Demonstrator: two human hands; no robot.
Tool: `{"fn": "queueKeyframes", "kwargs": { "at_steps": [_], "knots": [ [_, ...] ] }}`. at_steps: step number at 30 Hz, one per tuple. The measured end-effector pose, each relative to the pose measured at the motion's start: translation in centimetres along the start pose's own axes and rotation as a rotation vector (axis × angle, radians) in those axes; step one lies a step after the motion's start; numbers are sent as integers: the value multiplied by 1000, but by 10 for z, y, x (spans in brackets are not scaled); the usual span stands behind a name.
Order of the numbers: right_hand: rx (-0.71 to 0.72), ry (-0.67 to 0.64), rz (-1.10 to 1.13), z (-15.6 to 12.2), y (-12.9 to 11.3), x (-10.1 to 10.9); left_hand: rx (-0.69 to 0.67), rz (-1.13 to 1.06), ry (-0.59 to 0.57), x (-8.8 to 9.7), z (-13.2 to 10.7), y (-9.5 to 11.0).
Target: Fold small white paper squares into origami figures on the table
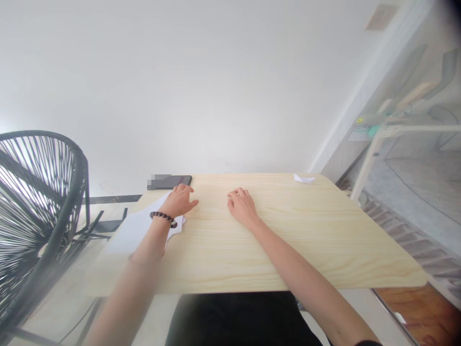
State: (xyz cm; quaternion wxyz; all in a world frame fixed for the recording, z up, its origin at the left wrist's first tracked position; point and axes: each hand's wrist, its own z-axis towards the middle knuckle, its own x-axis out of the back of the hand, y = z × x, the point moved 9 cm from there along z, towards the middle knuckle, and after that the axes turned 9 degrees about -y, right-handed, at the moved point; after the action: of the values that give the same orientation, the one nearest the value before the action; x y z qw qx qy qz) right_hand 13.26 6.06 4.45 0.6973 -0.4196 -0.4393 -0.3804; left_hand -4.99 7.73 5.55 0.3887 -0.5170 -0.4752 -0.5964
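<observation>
My left hand point(181, 199), with a dark bead bracelet point(163, 216) on the wrist, is open with thumb and fingers apart. It is at the upper right edge of the white paper sheets point(139, 226), just in front of a dark flat device point(173, 182) like a phone or tablet. My right hand point(242, 206) rests on the bare wooden tabletop point(281, 240), loosely bent with nothing visible in it. A small folded white paper piece point(303, 179) lies by the far right edge.
A black woven chair point(65, 192) stands left of the table. The white wall point(223, 96) rises behind the far edge. To the right are a pale metal frame point(370, 158) and a transparent panel.
</observation>
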Motion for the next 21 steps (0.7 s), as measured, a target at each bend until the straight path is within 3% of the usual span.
{"fn": "queueKeyframes", "kwargs": {
  "at_steps": [2,5,8,11,21],
  "knots": [
    [6,6,6,1,0,-1,90,34,-83,-5,-3,-15],
    [4,0,8,1,0,-2,236,85,-114,-3,-9,-28],
    [1,-1,11,1,1,-1,336,98,-151,-1,-14,-32],
    [6,9,17,0,1,0,352,58,-239,-6,-16,-32],
    [-4,5,23,0,2,0,471,106,-162,4,-14,-36]
  ]
}}
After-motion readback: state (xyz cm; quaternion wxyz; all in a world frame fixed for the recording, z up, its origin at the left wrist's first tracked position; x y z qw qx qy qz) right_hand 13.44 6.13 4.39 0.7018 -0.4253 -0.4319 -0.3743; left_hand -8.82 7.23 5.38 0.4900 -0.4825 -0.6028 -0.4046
